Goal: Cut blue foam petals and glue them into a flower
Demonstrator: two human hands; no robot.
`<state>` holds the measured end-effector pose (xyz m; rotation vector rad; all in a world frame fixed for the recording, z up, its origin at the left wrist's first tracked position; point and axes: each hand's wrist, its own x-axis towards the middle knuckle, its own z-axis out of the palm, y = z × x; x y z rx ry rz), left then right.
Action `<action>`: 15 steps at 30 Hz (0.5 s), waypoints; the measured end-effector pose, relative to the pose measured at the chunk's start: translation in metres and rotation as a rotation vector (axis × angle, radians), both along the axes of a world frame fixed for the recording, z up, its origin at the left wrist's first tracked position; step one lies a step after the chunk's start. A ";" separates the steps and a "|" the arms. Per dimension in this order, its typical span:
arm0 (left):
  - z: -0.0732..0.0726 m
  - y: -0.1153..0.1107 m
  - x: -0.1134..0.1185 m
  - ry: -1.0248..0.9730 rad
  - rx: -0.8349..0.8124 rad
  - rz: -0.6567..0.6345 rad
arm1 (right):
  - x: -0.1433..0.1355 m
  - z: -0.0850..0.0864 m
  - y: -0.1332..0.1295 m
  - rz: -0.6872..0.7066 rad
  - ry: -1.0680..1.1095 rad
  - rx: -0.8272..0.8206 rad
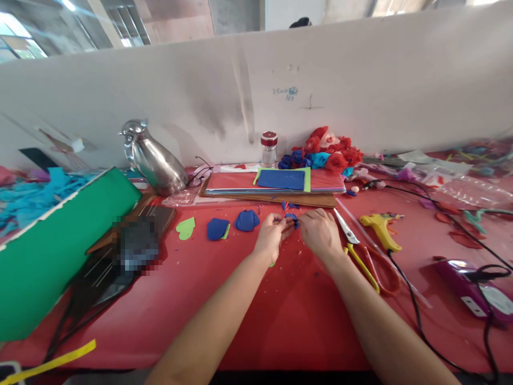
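L hand (272, 235), R hand (320, 233) part-hide blue pc (295, 219).

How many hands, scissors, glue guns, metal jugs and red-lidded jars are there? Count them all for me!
Left hand and right hand: 2
Pair of scissors: 1
Yellow glue gun: 1
Metal jug: 1
Red-lidded jar: 1
Total: 6

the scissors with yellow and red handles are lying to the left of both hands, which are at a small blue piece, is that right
Not quite: in the head view the scissors lie to the right of the left hand and right hand. Both are at the small blue piece.
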<state>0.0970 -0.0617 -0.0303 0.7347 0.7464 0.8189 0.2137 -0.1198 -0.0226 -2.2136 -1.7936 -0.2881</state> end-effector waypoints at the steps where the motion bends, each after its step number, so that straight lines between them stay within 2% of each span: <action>1: 0.000 -0.001 0.004 -0.003 -0.009 0.008 | -0.001 0.001 -0.001 0.003 -0.013 0.002; 5: -0.005 -0.002 0.009 0.022 -0.037 0.040 | 0.001 0.002 -0.001 -0.006 0.039 0.025; 10: -0.014 -0.003 0.007 0.039 -0.032 0.043 | 0.011 -0.009 0.002 -0.058 0.198 0.049; 15: -0.003 0.002 -0.004 0.033 -0.008 0.029 | 0.014 -0.011 0.004 -0.055 0.186 0.028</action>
